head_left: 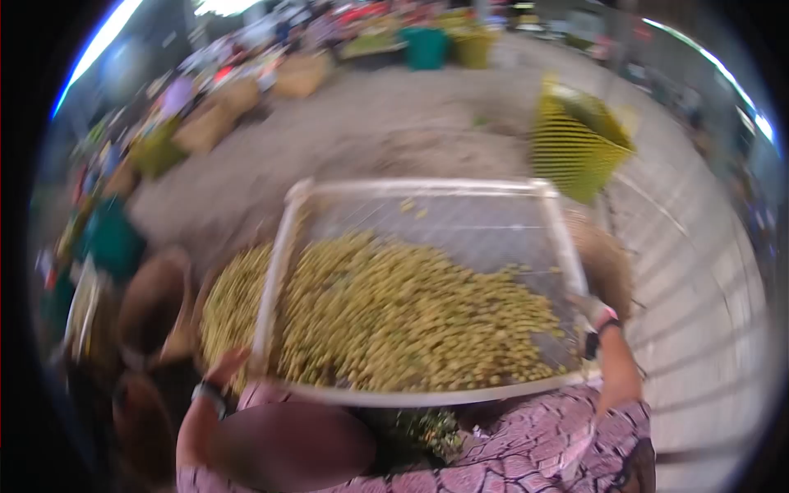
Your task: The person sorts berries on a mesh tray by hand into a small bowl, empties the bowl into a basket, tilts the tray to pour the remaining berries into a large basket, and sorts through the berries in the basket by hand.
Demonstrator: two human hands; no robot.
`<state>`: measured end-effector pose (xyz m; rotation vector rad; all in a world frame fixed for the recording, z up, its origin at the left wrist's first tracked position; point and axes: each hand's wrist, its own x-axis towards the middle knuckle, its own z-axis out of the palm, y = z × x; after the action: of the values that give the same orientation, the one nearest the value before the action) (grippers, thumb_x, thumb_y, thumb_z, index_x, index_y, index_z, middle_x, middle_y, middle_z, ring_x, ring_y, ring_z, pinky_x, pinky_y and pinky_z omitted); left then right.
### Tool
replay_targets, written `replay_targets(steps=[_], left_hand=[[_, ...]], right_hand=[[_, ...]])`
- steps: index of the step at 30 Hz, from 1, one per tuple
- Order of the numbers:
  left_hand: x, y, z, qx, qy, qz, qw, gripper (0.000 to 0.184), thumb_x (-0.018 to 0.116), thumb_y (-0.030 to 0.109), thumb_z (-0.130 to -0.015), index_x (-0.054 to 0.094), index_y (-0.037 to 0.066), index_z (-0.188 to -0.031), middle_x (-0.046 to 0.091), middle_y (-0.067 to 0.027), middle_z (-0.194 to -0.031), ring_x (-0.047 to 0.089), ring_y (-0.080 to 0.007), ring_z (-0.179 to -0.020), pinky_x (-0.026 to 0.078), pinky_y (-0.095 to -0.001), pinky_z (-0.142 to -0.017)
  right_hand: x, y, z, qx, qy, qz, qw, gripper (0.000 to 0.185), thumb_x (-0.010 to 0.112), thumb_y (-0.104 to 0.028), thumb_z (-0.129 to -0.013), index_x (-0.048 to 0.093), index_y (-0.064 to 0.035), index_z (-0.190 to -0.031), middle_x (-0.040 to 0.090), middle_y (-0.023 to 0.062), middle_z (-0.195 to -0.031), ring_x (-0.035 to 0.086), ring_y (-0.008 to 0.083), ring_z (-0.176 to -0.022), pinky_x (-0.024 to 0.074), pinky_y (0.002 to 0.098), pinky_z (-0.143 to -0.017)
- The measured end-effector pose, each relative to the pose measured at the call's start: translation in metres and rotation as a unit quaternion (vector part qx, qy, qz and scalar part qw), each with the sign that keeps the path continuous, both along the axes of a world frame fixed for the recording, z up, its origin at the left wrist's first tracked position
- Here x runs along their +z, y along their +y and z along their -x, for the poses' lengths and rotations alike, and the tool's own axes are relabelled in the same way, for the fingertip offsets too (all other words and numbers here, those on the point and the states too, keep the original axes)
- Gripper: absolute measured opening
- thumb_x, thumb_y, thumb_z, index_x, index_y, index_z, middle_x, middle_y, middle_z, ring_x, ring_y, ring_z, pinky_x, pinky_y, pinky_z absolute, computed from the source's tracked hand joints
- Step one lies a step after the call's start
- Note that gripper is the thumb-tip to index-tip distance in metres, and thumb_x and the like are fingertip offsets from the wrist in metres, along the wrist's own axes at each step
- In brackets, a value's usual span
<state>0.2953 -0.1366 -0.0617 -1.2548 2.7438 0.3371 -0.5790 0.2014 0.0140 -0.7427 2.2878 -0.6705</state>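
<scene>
1. A broad, shaded work area is spreading out around the person, its earthen floor point(353, 127) giving way on the right to a paler paved strip point(699, 329); motion blur is softening most of it.
2. Nearest, a pink patterned garment point(534, 435) is lying below the near rail of a white-framed mesh sieve point(427, 188); the sieve is sitting directly ahead, between both hands, its long axis apparently running side to side.
3. The left hand point(228, 366) is touching the sieve's near-left corner from outside; blur is hiding its fingers, so I cannot tell how firmly they are closing.
4. The right hand point(589, 311) is curling around the right rail, farther from the body than the left.
5. Small yellow-green fruits point(411, 320) are covering the near and left mesh, leaving the far-right part mostly bare; their mass is reaching the left rail, so the left hand is lying nearer.
6. More fruits point(237, 296) are heaping just outside the left rail; a brown woven basket point(604, 259) is crowding the right one.
7. Beyond, a yellow-and-black striped basket point(579, 144) is standing far right; a green tub point(425, 48) is showing farther back.
</scene>
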Motion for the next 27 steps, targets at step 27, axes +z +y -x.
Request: replay_targets(steps=[27], left_hand=[[0.006,0.081,0.112,0.328,0.385,-0.245,0.827,0.029,0.072,0.018,-0.079,0.060,0.001,-0.099,0.062,-0.0027,-0.075,0.059,-0.0106,-0.063,0.049,-0.0269,-0.053]], right_hand=[[0.035,-0.018,0.064,-0.003,0.228,0.096,0.969,0.045,0.068,-0.030,-0.082,0.064,0.0033,-0.111,0.063,0.0041,-0.096,0.055,0.0144,-0.089,0.0462,0.0350,-0.078]])
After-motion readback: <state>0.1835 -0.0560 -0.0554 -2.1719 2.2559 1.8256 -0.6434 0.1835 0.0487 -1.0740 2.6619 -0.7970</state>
